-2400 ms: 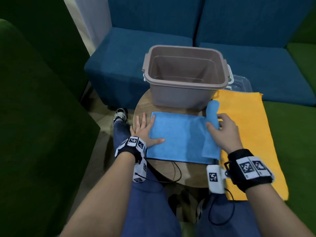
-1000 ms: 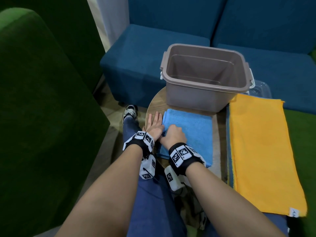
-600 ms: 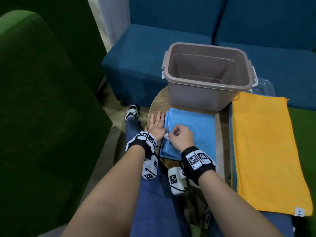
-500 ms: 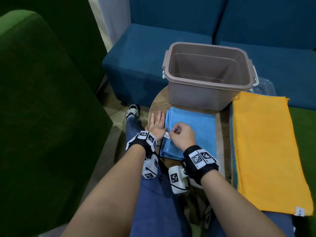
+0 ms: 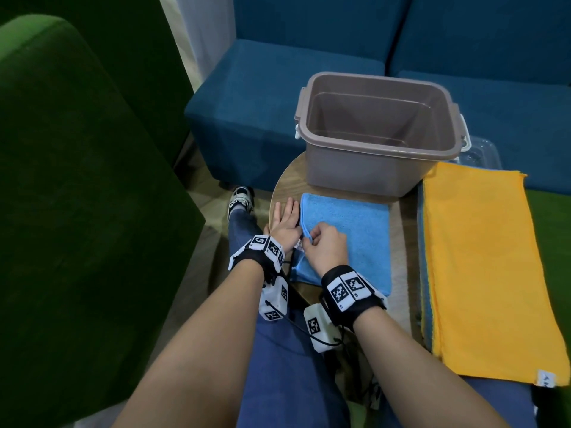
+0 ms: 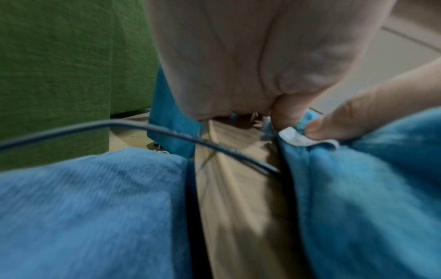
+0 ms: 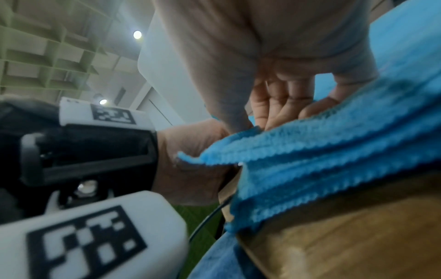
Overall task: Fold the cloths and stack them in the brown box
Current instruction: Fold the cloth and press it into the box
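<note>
Head view shows me the blue cloth (image 5: 352, 239) lying folded into a thick rectangle on the small round bench (image 5: 285, 186), just in front of the brown box (image 5: 370, 168), which I see holding nothing yet. My left hand (image 5: 285, 225) lies flat with its fingers straight along the cloth's left edge, I judge as a stop so the layers do not slide while the other hand works. My right hand (image 5: 324, 245) is curled at that same edge, thumb and fingertips pinching the stacked layers next to a small white label (image 6: 307, 138); the right wrist view shows several plush edges bunched under that pinch, so I take it I am lining them up or gathering them for a lift. Beside the bench, on my right, the orange cloth (image 5: 482, 267) lies spread out flat on top of other cloths, waiting its turn, placed within easy reach. I would say this fold is nearly finished, and the cloth sits close to the box so the transfer can be short.
</note>
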Available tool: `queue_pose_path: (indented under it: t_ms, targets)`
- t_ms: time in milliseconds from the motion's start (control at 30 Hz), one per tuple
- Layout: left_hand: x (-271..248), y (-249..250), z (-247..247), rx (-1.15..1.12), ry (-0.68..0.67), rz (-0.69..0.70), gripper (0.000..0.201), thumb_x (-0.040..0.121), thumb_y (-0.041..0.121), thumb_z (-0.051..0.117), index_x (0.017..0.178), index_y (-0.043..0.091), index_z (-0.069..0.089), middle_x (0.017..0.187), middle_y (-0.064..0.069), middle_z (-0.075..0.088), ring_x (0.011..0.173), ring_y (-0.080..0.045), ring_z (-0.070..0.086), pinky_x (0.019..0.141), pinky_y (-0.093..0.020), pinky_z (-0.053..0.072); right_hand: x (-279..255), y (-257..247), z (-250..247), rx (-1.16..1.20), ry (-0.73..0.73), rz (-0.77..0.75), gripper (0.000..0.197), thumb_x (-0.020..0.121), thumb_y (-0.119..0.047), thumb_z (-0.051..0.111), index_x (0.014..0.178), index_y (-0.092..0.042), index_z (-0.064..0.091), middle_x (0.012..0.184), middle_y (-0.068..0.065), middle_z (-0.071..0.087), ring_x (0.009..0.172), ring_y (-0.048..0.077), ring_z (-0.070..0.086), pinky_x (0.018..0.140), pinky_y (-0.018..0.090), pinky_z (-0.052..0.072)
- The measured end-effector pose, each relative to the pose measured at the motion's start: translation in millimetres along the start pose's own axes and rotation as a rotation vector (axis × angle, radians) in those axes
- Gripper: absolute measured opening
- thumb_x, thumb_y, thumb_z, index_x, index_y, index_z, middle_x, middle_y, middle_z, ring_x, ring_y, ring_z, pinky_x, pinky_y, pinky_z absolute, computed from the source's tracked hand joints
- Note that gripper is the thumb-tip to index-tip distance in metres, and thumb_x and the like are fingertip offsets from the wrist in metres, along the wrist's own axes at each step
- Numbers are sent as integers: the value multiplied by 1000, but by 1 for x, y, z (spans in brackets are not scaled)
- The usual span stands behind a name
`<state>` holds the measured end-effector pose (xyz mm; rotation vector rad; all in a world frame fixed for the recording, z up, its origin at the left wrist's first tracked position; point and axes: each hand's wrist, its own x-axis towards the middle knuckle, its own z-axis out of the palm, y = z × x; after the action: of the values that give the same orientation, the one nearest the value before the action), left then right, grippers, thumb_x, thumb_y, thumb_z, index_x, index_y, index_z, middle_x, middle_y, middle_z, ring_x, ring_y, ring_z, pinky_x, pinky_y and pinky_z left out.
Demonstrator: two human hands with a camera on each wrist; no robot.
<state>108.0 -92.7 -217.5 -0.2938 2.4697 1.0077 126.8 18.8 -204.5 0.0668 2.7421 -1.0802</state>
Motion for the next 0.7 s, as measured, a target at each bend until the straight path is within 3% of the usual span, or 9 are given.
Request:
queue_pose_path:
  t_ms: [167, 233, 300, 367, 400, 467, 567, 700]
  targets:
    - [1, 5, -1, -76, 30, -25, 53, 106, 32, 22, 155, 26, 4, 161, 12, -11, 147, -12, -18, 117, -51, -7, 0, 3, -4, 57, -42, -64, 15, 89, -25, 64, 83, -11, 66, 82, 4, 67, 84, 22, 63, 76, 34, 52]
    - [0, 3, -1, -43, 14, -13, 58, 104, 45, 23, 155, 26, 3, 160, 14, -12, 146, -12, -21, 116, -51, -7, 0, 8, -9, -7, -70, -156, 18, 92, -27, 59, 99, -12, 68, 102, 4, 66, 100, 23, 61, 88, 36, 49]
    - [0, -3, 1, 66, 2, 13, 67, 101, 48, 33, 154, 25, -1, 160, 12, -16, 145, -15, -23, 116, -53, -3, 0, 16, -16, -183, -150, -224, 35, 96, -31, 52, 127, -16, 58, 138, 2, 50, 129, 21, 46, 106, 40, 33]
    - [1, -6, 3, 132, 2, 33, 73, 100, 45, 41, 154, 24, -4, 160, 10, -18, 145, -17, -24, 116, -54, -1, -1, 30, -26, -367, -269, -240, 54, 100, -39, 40, 152, -26, 28, 162, -5, 15, 149, 17, 12, 117, 44, 10]
    - [1, -7, 4, 143, 2, 39, 74, 100, 44, 42, 154, 24, -5, 160, 10, -19, 145, -18, -25, 116, -55, -1, -1, 40, -31, -445, -315, -234, 59, 102, -44, 33, 155, -32, 11, 163, -9, -1, 150, 16, -3, 119, 46, 0]
    - [1, -7, 5, 148, -2, 43, 76, 100, 43, 43, 154, 23, -6, 159, 9, -20, 145, -19, -26, 114, -57, -1, 1, 61, -41, -528, -333, -171, 60, 103, -50, 21, 154, -38, -8, 161, -13, -16, 149, 16, -17, 118, 49, -10]
    - [1, -6, 4, 142, -14, 38, 77, 100, 43, 44, 154, 22, -7, 159, 9, -22, 144, -19, -27, 114, -58, -1, 5, 79, -57, -519, -283, -3, 59, 103, -50, 14, 152, -36, -15, 159, -15, -22, 147, 15, -22, 118, 54, -10]
    - [-2, -2, 0, 131, -42, 33, 75, 101, 36, 44, 154, 21, -7, 159, 9, -23, 144, -19, -28, 114, -58, -1, 9, 73, -58, -531, -256, 79, 62, 103, -47, 13, 153, -27, -16, 160, -11, -23, 147, 20, -23, 117, 58, -10]
